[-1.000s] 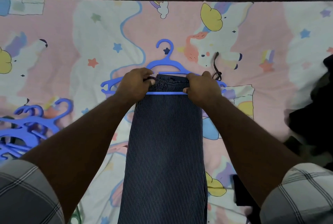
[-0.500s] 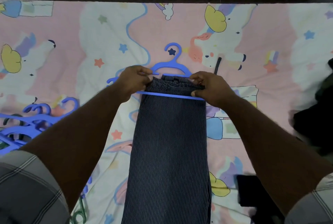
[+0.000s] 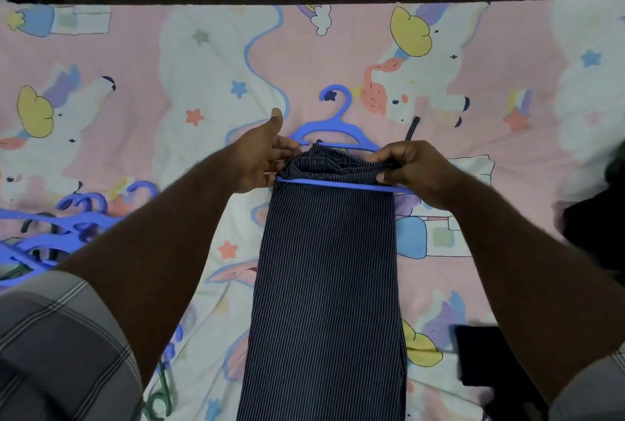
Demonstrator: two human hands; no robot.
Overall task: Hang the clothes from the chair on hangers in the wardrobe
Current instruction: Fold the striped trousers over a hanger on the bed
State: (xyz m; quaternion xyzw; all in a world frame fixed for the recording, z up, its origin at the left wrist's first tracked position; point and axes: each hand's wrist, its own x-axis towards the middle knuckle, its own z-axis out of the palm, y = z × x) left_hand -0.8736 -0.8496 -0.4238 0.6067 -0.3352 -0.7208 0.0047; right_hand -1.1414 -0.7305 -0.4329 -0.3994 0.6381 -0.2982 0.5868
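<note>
One hand, the left hand (image 3: 262, 156), has released the trousers (image 3: 328, 268).

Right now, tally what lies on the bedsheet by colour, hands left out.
Blue: the hanger under the trousers, 1; the pile of hangers at left, too tangled to count.
Dark striped: trousers, 1.
Black: heap at right edge, 1; flat thing at lower right, 1.
Total: 4, plus the pile.

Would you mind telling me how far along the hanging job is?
Done: the striped trousers lie threaded under the blue hanger's bar. In hand: the right hand pinches the bunched waistband; the left hand is open beside it. Left: hanging it up, and the spare hangers wait unused.
</note>
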